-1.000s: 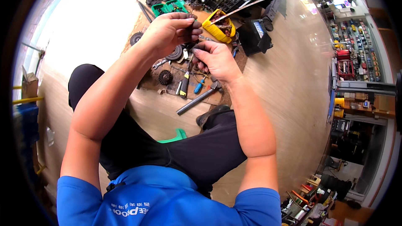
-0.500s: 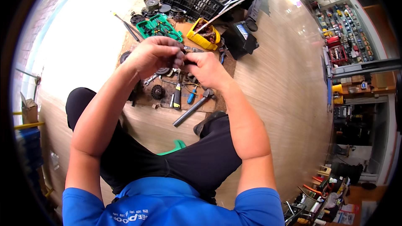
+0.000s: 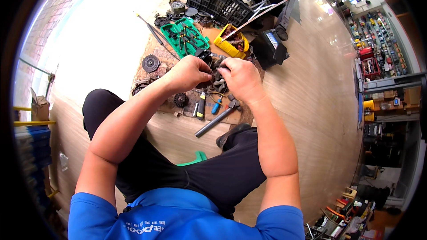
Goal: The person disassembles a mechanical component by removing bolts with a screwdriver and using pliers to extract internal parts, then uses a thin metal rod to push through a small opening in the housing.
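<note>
Floorboards (image 3: 311, 106) of pale wood spread out under the seated person, and a brown mat (image 3: 178, 106) lies on them just below the hands. Beyond the hands, farthest out, stands a black crate (image 3: 213, 2); nearer, to the left of it, an open green tool case (image 3: 184, 38), and to its right a yellow tray (image 3: 229, 44) of dark parts. Left of the hands a round black disc (image 3: 150, 63) rests on the floor. Below the hands a grey metal bar (image 3: 215, 122) lies slantwise, with a black-and-yellow screwdriver (image 3: 201, 106) and a blue-handled one (image 3: 216, 105) beside it, and a small toothed gear (image 3: 180, 100) under the left forearm.

Both hands meet above the mat around a small dark metal part (image 3: 215, 73), held up between them and mostly hidden by the fingers. The left hand (image 3: 189, 73) is curled closed, fingertips pinching the part from its side; the right hand (image 3: 240, 78) is likewise closed around the other side, knuckles up. What kind of piece it is cannot be told.

Judging by the grip, fine work on the part goes best with one hand holding it steady and the other turning or pressing gently, kept over the mat so that anything that slips lands there and not on the boards.
</note>
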Demonstrator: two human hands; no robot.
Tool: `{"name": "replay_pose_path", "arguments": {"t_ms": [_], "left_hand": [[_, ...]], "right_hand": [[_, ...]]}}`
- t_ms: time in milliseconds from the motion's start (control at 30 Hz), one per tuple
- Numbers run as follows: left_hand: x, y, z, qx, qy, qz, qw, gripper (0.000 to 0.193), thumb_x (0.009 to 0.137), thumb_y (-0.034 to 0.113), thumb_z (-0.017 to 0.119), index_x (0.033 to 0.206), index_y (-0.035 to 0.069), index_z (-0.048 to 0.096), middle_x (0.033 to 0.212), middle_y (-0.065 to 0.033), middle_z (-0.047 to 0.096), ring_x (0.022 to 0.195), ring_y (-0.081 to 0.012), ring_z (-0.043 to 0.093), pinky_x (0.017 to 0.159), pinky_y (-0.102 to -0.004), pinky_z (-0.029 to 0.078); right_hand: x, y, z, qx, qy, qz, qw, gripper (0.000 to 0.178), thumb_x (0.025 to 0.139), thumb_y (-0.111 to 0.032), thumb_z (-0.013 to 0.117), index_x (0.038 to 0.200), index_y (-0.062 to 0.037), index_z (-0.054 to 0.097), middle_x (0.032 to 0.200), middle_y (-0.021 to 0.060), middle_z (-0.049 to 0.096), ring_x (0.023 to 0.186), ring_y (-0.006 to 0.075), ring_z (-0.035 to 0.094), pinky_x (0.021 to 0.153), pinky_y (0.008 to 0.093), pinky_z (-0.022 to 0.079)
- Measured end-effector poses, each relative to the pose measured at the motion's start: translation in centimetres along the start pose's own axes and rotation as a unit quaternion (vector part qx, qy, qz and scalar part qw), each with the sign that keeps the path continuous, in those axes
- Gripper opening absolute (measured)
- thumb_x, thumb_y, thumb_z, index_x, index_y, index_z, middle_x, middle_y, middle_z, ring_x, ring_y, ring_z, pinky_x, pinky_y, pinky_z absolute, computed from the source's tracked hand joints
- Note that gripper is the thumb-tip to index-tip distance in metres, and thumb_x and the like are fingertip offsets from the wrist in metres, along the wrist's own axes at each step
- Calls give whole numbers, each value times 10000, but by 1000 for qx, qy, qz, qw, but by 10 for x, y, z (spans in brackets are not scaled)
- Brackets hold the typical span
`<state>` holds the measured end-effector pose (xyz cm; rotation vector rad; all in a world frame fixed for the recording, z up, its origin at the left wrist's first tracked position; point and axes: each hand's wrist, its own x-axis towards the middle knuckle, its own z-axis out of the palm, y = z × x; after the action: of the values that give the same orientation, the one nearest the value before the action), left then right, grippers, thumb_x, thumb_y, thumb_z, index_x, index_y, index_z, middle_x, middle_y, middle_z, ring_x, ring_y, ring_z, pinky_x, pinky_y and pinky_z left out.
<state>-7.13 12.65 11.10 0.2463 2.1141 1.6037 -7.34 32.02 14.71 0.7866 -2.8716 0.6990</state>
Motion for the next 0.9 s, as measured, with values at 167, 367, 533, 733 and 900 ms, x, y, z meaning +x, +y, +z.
{"name": "replay_pose_path", "arguments": {"t_ms": [167,367,533,733,900], "left_hand": [[5,-7,6,14,111,24,993,221,914,113,616,983,-86,682,811,-83,700,709,-129,654,646,-264,518],[5,-4,2,-431,92,-4,898,246,937,108,600,1135,-39,592,1006,-111,683,836,-156,665,732,-253,541],[4,1,-1,-475,137,22,869,279,918,37,604,1170,-66,547,1023,-145,680,901,-217,680,810,-319,565],[3,6,-8,-506,149,34,849,235,927,11,577,1148,-62,541,1042,-163,670,905,-247,680,837,-372,574],[2,5,-6,-507,133,34,851,216,927,13,575,1132,-52,551,1052,-161,664,910,-245,679,835,-370,573]], "right_hand": [[-2,-18,14,88,53,58,993,161,846,-125,649,933,8,675,820,213,667,760,346,668,689,383,522],[-4,-21,38,255,47,155,953,154,876,-129,636,964,-8,675,815,202,681,750,327,685,689,397,530],[-3,-27,39,359,-26,240,902,143,901,-114,632,959,11,672,730,91,673,596,142,643,562,312,509],[-1,-31,34,447,-68,284,845,120,941,-107,609,976,3,643,754,28,652,596,81,605,535,218,488],[0,-23,43,533,0,188,825,138,927,-68,622,1046,2,617,845,21,662,699,75,623,617,222,515]]}}
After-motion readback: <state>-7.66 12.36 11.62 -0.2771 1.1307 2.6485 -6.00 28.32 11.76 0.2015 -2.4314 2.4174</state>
